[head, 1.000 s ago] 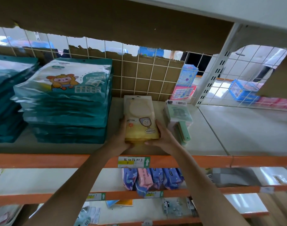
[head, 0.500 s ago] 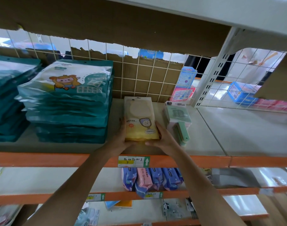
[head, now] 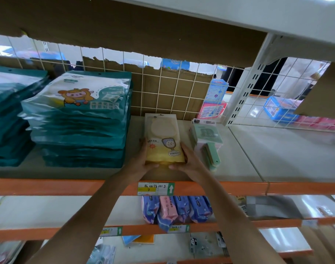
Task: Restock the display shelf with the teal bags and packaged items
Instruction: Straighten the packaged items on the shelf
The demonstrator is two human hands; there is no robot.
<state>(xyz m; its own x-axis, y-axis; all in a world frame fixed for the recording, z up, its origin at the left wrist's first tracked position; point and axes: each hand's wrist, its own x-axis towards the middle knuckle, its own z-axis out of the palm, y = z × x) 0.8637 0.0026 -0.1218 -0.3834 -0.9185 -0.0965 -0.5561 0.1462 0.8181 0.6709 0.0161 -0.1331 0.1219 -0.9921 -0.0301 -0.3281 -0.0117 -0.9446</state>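
A yellow packaged item (head: 163,139) lies flat on the display shelf (head: 258,153), near its front edge. My left hand (head: 142,161) grips its left side and my right hand (head: 189,161) grips its right side, thumbs at the near end. A tall stack of teal bags (head: 81,119) stands just to the left. A second teal stack (head: 8,111) sits at the far left. Green packaged items (head: 206,138) lie right of the yellow pack.
A wire grid with torn cardboard (head: 172,92) backs the shelf. The orange front rail (head: 229,188) carries a price label (head: 156,188). Pink and purple packs (head: 176,210) fill the shelf below. A white upright post (head: 246,88) divides the bays.
Both hands keep hold of the yellow pack, which stays in place on the shelf. Only the camera view shifts slightly.
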